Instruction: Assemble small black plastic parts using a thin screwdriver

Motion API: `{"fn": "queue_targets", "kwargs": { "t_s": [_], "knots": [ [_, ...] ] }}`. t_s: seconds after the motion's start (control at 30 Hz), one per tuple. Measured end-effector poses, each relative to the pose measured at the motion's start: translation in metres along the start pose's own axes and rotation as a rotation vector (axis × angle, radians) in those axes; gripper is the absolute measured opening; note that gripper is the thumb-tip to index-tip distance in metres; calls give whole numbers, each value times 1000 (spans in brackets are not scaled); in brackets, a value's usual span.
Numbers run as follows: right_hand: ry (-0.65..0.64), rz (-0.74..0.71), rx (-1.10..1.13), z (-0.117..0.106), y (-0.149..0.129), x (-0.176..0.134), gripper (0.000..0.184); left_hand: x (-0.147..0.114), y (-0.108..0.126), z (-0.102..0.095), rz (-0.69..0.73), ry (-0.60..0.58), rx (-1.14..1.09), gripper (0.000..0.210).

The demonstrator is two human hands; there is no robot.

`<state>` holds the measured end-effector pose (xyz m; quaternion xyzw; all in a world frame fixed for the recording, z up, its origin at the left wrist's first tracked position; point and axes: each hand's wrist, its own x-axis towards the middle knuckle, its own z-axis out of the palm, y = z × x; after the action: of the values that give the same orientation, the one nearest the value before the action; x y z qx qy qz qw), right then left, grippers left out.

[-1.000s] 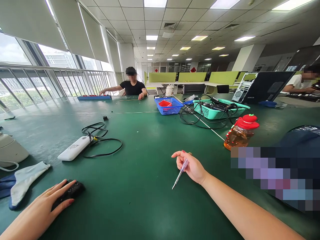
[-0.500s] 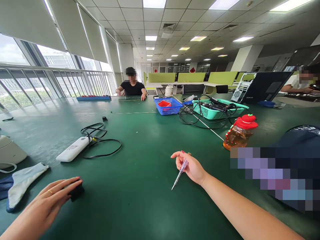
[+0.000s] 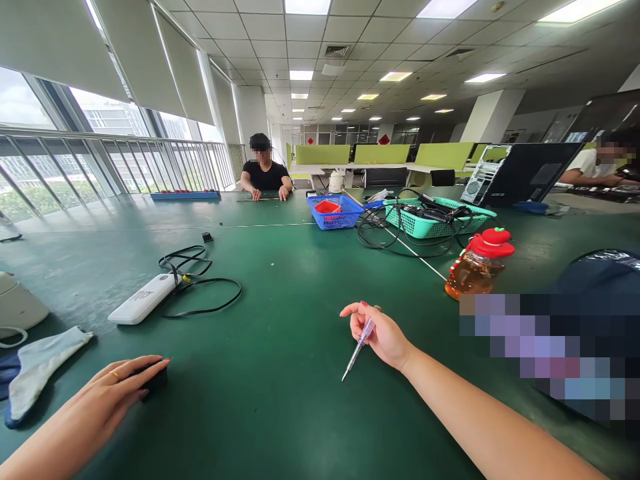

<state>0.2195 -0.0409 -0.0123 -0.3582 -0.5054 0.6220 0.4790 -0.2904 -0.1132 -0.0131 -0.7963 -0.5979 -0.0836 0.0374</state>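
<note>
My left hand point(image 3: 113, 390) rests low at the left, its fingers over the top and its thumb on the near side of a small black block-like object point(image 3: 159, 383). Most of that object is hidden under the fingers, so its kind does not show. Right of the middle, my right hand point(image 3: 377, 331) grips a small screwdriver point(image 3: 359, 348) with a clear purplish handle. Its metal shaft slants down to the left above the green table point(image 3: 260, 400). The index finger of this hand points out to the left.
A white power strip point(image 3: 145, 300) with a black cord lies at the left, near a white-and-blue cloth point(image 3: 45, 367). A blue basket point(image 3: 336, 219), a green basket of cables point(image 3: 425, 229) and a red-lidded bottle point(image 3: 477, 270) stand farther back. Another person point(image 3: 265, 177) sits opposite.
My left hand has shifted slightly right, its fingers closing further over the black object. My right hand and the screwdriver stay nearly still. The person opposite has brought both hands closer together.
</note>
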Motion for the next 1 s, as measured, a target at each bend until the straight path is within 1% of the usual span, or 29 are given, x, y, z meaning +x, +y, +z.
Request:
{"fn": "queue_targets", "kwargs": {
  "t_s": [0.13, 0.4, 0.57, 0.77, 1.0],
  "knots": [
    [2, 6, 8, -1, 1, 0, 45, 4, 1, -4, -5, -31, -13, 43],
    [-15, 7, 1, -3, 3, 2, 48, 2, 14, -11, -52, 18, -95, 44],
    [-16, 5, -4, -2, 2, 2, 47, 1, 16, -8, -96, 13, -159, 45],
    [-17, 0, -7, -3, 2, 2, 48, -2, 11, -2, -104, 30, -193, 46],
    [-18, 1, -3, -3, 2, 2, 48, -1, 15, -6, -127, 40, -188, 45]
  ]
}}
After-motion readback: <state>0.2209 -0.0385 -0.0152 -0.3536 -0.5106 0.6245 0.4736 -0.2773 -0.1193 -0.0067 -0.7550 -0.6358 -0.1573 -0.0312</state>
